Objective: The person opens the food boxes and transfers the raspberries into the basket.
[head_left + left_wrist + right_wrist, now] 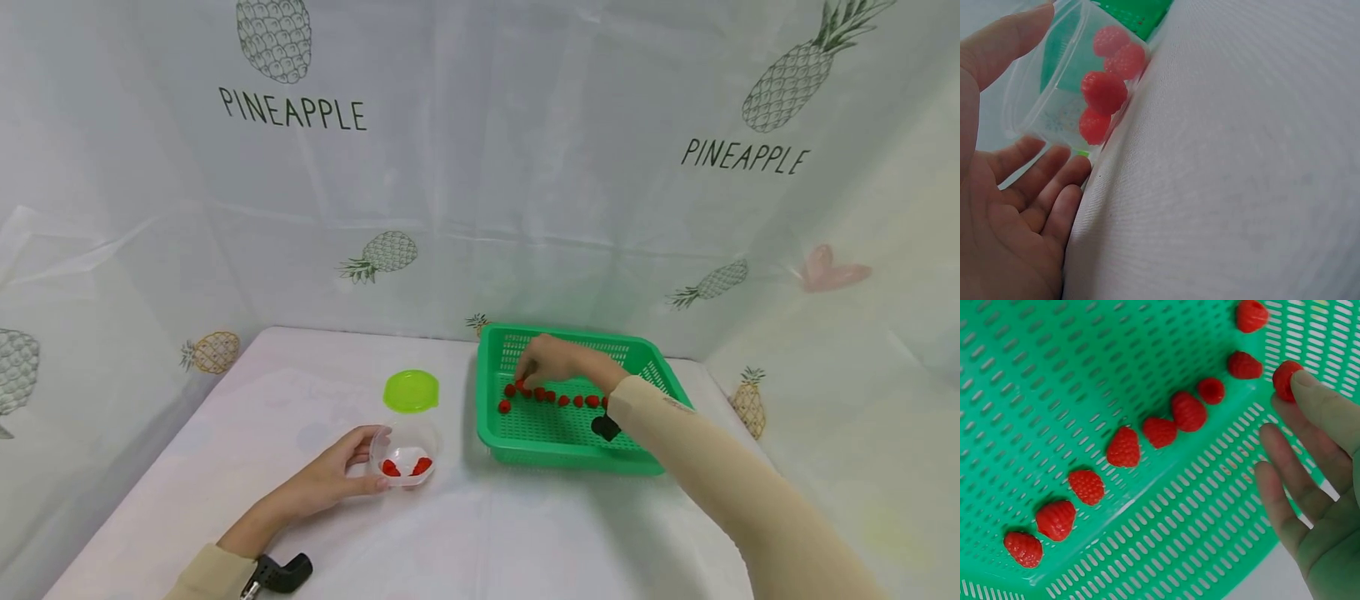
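My left hand [318, 483] holds a clear plastic tub [406, 452] upright on the table, thumb on the near side and fingers on the far side. Several red raspberries [1104, 92] lie at the bottom of the tub, seen through its wall in the left wrist view. Inside the green basket [517, 448], my right hand [557, 358] pinches one raspberry [1284, 380] between thumb and index finger; its other fingers are loosely bent. A row of several raspberries [1124, 447] lies along the basket's floor beside that hand.
A lime-green round lid [411, 392] lies on the white-covered table [315, 392], behind the tub. The basket's raised slotted walls surround the right hand. Behind the table hangs a white sheet [465, 167] printed with pineapples.
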A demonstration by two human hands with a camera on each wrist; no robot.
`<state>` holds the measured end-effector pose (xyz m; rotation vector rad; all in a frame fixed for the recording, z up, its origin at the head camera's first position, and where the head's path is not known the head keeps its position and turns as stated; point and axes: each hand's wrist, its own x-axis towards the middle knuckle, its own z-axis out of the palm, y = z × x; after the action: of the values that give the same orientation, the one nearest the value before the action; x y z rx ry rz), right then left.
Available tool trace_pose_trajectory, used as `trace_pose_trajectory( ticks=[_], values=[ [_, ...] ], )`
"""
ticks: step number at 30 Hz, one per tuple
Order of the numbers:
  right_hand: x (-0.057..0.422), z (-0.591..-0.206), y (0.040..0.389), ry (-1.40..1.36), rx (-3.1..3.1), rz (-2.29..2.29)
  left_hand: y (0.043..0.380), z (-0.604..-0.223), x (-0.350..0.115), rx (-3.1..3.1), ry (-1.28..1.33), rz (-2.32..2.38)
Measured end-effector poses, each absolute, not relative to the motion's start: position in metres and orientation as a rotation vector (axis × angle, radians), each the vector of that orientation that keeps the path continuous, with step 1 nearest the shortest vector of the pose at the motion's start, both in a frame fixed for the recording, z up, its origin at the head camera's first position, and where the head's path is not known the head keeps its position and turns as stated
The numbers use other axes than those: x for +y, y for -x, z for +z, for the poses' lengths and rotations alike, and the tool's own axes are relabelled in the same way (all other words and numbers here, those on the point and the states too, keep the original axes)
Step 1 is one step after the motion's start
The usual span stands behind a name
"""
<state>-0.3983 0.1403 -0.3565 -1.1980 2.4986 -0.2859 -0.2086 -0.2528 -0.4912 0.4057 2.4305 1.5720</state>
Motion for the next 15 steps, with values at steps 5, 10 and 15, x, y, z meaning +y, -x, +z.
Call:
trace_pose_trajectory(
  ticks=[5, 10, 15],
  values=[
    [0.141, -0.368, 0.403, 1.167, 2.506, -0.268, 0.209, -0.493, -0.254, 2.427, -0.42, 1.578],
    [0.144, -0.376, 0.406, 1.142, 2.499, -0.26, 0.209, -0.494, -0.253, 2.416, -0.429, 1.587],
    [0.144, -0.383, 0.408, 1.117, 2.49, -0.269, 0.208, -0.492, -0.253, 2.424, -0.423, 1.581]
  ],
)
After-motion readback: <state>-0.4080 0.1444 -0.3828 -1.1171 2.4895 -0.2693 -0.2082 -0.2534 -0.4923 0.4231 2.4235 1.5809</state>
